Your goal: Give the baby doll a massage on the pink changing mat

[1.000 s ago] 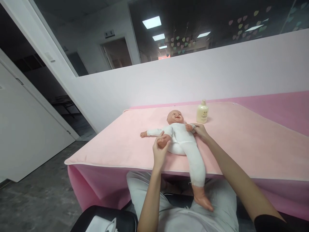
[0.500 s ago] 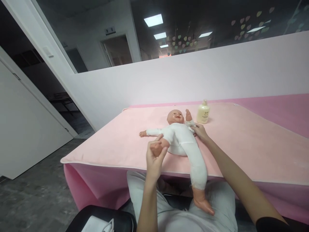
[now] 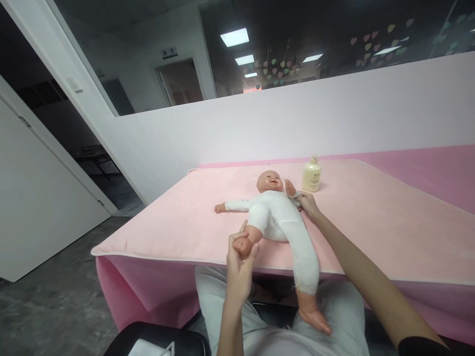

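Note:
A baby doll (image 3: 273, 210) with a white cloth body lies on its back on the pink blanket (image 3: 166, 222), head toward the wall. My left hand (image 3: 239, 257) is closed around the foot of the doll's bent leg, above the blanket's front edge. The doll's other leg (image 3: 302, 257) hangs over that edge toward my lap. My right hand (image 3: 308, 205) grips the doll's raised arm (image 3: 290, 189) near the sleeve; its fingertips are partly hidden. The doll's other arm (image 3: 237, 204) lies stretched out to the left.
A pale yellow pump bottle (image 3: 311, 175) stands on the blanket just beyond my right hand. Behind the table rises a white wall (image 3: 237, 128) with a window above. At lower left is a black chair (image 3: 181, 341) with a white object (image 3: 148, 348) on it.
My left hand has drawn the doll's foot lower and toward me, so the bent leg reaches down more. The doll's raised arm has tilted down to the right with my right hand at it.

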The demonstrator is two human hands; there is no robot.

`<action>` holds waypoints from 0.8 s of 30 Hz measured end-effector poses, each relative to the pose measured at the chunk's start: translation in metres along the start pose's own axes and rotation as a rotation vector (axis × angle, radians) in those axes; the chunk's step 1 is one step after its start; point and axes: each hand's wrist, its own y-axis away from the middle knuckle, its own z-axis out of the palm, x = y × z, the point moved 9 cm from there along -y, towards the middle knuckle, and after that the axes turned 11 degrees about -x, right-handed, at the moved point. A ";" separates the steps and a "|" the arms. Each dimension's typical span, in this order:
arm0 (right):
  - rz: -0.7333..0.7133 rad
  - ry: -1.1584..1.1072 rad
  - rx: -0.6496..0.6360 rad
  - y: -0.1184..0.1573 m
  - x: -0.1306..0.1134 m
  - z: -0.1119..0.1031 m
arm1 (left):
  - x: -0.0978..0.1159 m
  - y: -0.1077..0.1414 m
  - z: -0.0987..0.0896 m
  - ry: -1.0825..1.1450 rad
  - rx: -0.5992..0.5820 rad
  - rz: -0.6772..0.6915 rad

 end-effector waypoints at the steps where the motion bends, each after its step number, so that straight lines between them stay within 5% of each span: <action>1: 0.000 0.031 0.006 0.000 -0.001 0.000 | 0.015 0.009 -0.004 -0.029 0.001 0.027; 5: -0.031 0.137 0.022 0.002 -0.006 -0.002 | 0.073 0.041 -0.025 -0.123 0.196 0.133; 10: -0.018 0.180 0.029 0.002 -0.004 -0.004 | 0.091 0.051 -0.008 -0.315 0.078 0.102; 14: -0.008 0.166 0.027 0.002 -0.002 -0.005 | 0.063 0.030 0.011 -0.193 -0.115 0.062; 20: 0.006 0.167 0.042 0.001 -0.001 -0.007 | -0.018 -0.030 0.056 0.268 -0.234 -0.104; 24: 0.022 0.190 0.042 0.000 0.002 -0.008 | -0.026 -0.035 0.084 0.266 -0.278 -0.004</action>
